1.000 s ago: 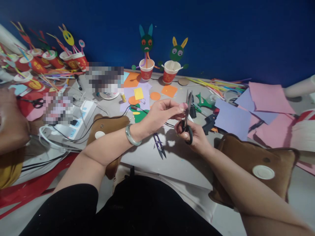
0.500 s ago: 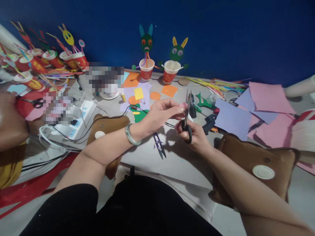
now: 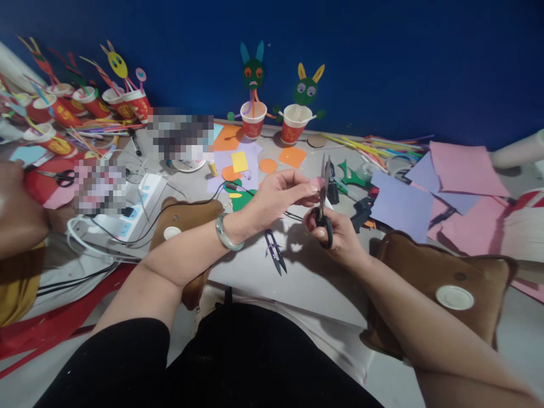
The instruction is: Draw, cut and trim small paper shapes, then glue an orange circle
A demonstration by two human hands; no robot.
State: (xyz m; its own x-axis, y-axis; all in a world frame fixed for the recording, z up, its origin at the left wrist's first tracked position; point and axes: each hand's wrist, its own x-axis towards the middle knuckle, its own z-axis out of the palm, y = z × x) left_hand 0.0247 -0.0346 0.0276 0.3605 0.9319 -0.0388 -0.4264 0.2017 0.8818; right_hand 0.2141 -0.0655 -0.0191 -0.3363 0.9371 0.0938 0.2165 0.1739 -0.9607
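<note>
My right hand (image 3: 334, 232) grips scissors (image 3: 323, 207) by their black handles, the blades pointing up and slightly apart. Close to the blades is my left hand (image 3: 284, 195), its thumb and fingers pinched together. Something small and pinkish shows at those fingertips, but I cannot make out what it is. Below the hands, purple thread snips (image 3: 276, 252) lie on the table (image 3: 293, 286). Past the left hand are green paper (image 3: 244, 199), an orange paper circle (image 3: 267, 165) and a yellow paper square (image 3: 239, 161).
Two cups with green paper heads, a left one (image 3: 254, 120) and a right one (image 3: 296, 123), stand by the blue wall. Purple paper (image 3: 402, 204) and pink paper (image 3: 467, 170) lie at right. A power strip (image 3: 142, 207) sits at left, near another person's arm (image 3: 21, 212).
Almost nothing differs. Both hands stay in about the same place, with the scissors still at the left fingertips.
</note>
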